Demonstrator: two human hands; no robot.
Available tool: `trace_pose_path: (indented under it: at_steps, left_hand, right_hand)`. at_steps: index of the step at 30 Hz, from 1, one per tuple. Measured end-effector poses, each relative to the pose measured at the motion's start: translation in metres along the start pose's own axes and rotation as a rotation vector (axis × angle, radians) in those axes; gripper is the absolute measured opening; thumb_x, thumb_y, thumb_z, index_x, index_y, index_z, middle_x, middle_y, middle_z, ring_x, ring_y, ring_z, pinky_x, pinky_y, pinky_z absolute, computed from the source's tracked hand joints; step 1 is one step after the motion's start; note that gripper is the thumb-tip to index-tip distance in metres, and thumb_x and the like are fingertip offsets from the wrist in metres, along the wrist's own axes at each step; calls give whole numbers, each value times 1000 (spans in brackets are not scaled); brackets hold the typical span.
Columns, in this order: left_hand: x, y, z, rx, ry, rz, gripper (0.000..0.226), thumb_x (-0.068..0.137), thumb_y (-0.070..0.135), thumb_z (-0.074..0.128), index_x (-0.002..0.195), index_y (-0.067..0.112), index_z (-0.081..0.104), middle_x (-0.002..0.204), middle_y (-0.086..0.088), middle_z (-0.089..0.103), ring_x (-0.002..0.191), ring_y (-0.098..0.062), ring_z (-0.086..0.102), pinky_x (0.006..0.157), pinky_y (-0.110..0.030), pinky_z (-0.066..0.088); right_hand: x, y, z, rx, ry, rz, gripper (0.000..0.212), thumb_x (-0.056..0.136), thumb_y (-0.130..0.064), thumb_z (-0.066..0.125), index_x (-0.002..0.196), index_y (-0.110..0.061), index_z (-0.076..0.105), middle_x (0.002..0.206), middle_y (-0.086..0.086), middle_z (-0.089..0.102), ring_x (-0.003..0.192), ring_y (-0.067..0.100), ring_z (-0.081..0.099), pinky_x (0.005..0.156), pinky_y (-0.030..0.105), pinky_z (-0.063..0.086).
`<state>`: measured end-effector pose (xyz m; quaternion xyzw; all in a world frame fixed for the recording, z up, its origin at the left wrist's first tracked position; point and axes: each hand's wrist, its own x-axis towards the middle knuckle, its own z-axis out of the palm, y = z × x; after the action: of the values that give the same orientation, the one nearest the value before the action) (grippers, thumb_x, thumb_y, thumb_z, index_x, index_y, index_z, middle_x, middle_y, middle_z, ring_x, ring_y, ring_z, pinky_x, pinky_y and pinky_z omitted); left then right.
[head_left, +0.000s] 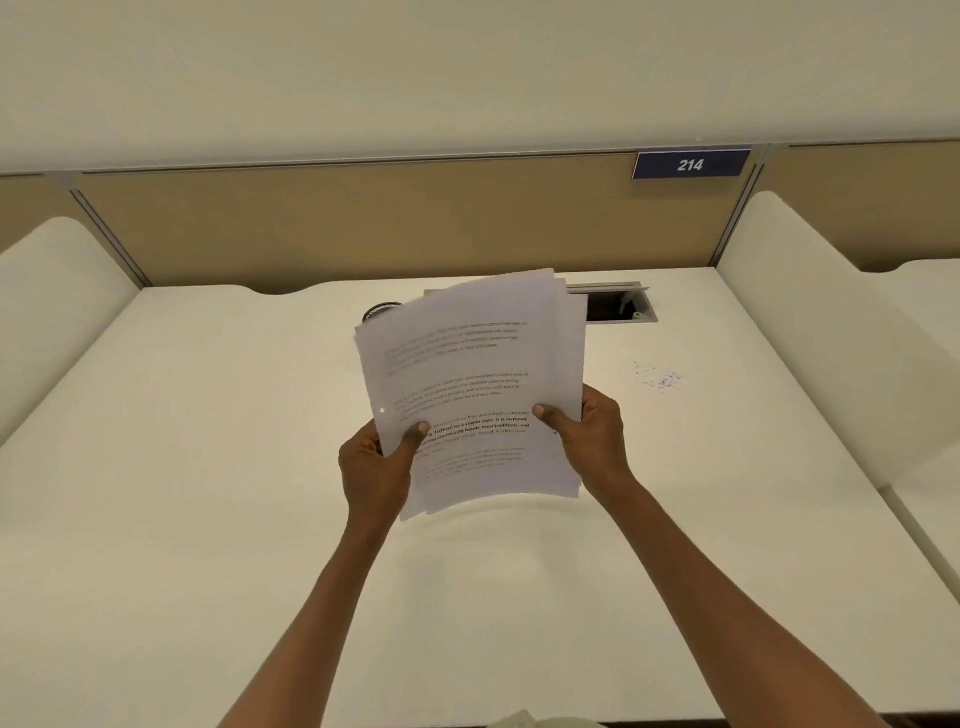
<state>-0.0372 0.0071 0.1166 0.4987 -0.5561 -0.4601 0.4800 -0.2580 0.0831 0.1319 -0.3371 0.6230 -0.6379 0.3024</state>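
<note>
Right now both hands grasp a loose stack of printed sheets (470, 374), held up over the white desk (208, 441) at the middle of the view. The left hand (379, 467) grips the stack at its 7 o'clock corner, thumb on the top page. The right hand (595, 436) clasps the side at 4 o'clock, thumb likewise on top. The sheets are fanned unevenly. A cable hatch (621, 307) lies at the stack's 1 o'clock, partly hidden behind it, and pen marks (661, 378) dot the desk at 3 o'clock. A dark coil (382, 310) peeks out at 11 o'clock.
</note>
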Motion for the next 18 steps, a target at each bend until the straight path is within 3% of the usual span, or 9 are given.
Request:
trace_pose_path:
  at_steps: [6, 9, 13, 18]
  left_hand:
    - [-5, 8, 9, 29, 125, 72, 11, 90, 18, 75, 98, 10, 73, 88, 7, 73, 70, 5, 66, 59, -10, 49]
    - [-7, 2, 7, 37, 105, 31, 18, 87, 20, 78, 101, 17, 68, 94, 8, 72, 76, 6, 66, 61, -9, 50]
    - [-3, -9, 3, 116, 39, 13, 40, 85, 21, 80, 120, 19, 61, 106, 8, 68, 95, -7, 65, 73, -19, 51]
    - [4, -7, 5, 122, -6, 10, 43, 86, 30, 73, 124, 17, 58, 114, 1, 69, 101, -15, 65, 83, -35, 56]
  right_hand:
    - [0, -3, 8, 0, 43, -42, 14, 82, -6, 74, 94, -10, 70, 88, 0, 73, 75, 14, 66, 62, 16, 53]
    - [-2, 4, 7, -2, 0, 8, 25, 78, -12, 80, 100, -13, 70, 94, -2, 74, 83, 16, 69, 68, 20, 57]
    - [-7, 18, 8, 9, -32, 87, 40, 73, -13, 83, 109, -16, 65, 103, -2, 73, 92, 17, 69, 70, 21, 57]
    - [-5, 18, 14, -8, -36, 74, 30, 81, -10, 76, 109, -11, 66, 101, -1, 74, 92, 23, 70, 70, 22, 57]
